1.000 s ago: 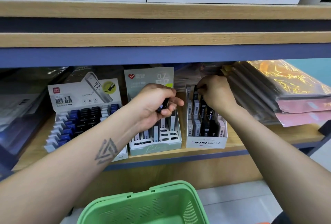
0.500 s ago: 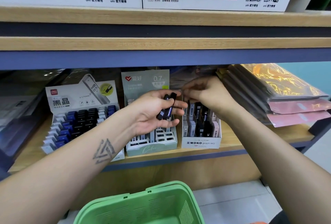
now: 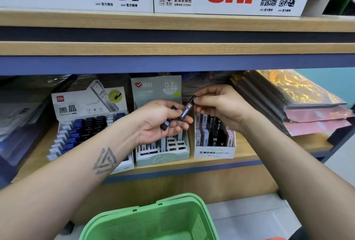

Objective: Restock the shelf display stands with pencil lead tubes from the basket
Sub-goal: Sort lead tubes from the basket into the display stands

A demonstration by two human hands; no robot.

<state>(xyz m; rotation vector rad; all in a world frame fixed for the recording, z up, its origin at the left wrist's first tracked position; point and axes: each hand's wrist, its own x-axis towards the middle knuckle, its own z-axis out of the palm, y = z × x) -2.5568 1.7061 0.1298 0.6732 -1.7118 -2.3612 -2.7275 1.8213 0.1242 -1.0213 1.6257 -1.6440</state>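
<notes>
Both hands are up in front of the shelf (image 3: 247,155). The right hand (image 3: 221,105) pinches the top of a dark tube (image 3: 187,108) with its fingertips. The left hand (image 3: 159,120) curls round the bottom of that tube and holds more tubes (image 3: 165,124) in its palm. The tube tilts above the gap between the green stand (image 3: 163,156) and the white stand (image 3: 214,152). The green basket (image 3: 149,220) sits low, below the arms.

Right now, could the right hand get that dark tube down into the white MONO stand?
Probably yes. The right hand pinches the top of the dark tube just above the MONO stand, whose open top faces it. But the left hand also holds that tube's lower end and must let go first.
</notes>
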